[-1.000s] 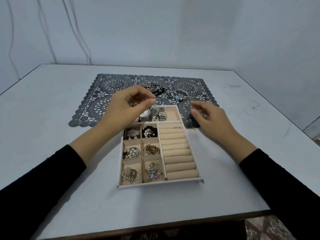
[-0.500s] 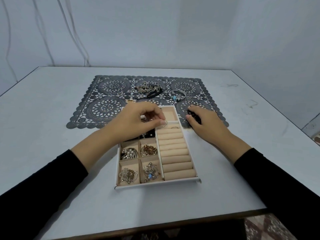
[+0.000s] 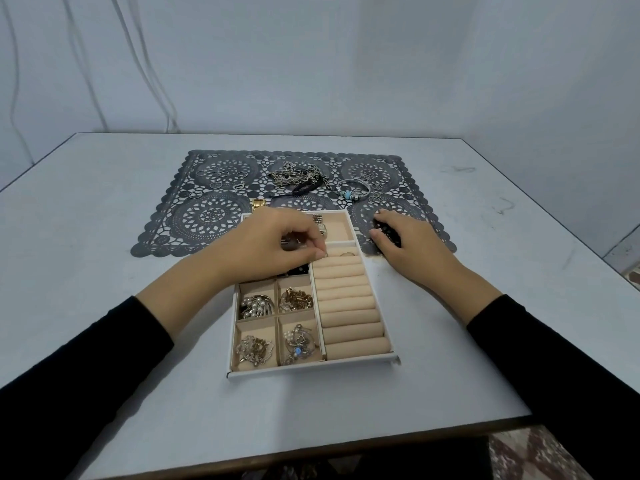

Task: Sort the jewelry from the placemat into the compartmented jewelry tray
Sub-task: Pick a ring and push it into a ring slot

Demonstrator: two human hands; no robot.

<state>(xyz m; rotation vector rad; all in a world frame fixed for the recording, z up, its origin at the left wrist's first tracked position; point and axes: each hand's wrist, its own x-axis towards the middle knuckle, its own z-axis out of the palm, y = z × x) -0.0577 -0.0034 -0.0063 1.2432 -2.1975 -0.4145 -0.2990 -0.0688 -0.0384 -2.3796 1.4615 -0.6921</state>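
Note:
The white jewelry tray (image 3: pixel 313 369) with beige compartments lies on the table against the front edge of the dark lace placemat (image 3: pixel 207 216). My left hand (image 3: pixel 277 244) hovers over the tray's upper left, fingertips pinched on a small ring (image 3: pixel 325 254) at the top slot of the ring rolls (image 3: pixel 349 306). A second ring (image 3: pixel 347 253) sits in that slot. My right hand (image 3: pixel 405 240) rests on the placemat just right of the tray, fingers curled and apart, holding nothing I can see. Brooches and earrings fill the small left compartments.
On the placemat lie loose rings (image 3: pixel 221 174) at the far left, a chain pile (image 3: pixel 294 176), a blue-beaded bracelet (image 3: pixel 351 190), more rings (image 3: pixel 374 197) and a gold watch (image 3: pixel 258 204). Watches (image 3: pixel 320 223) sit in the tray's top compartment. Walls close off the back and right.
My left hand came down and to the right from above the watch compartment to the top of the ring rolls, carrying the ring. My right hand stayed on the placemat.

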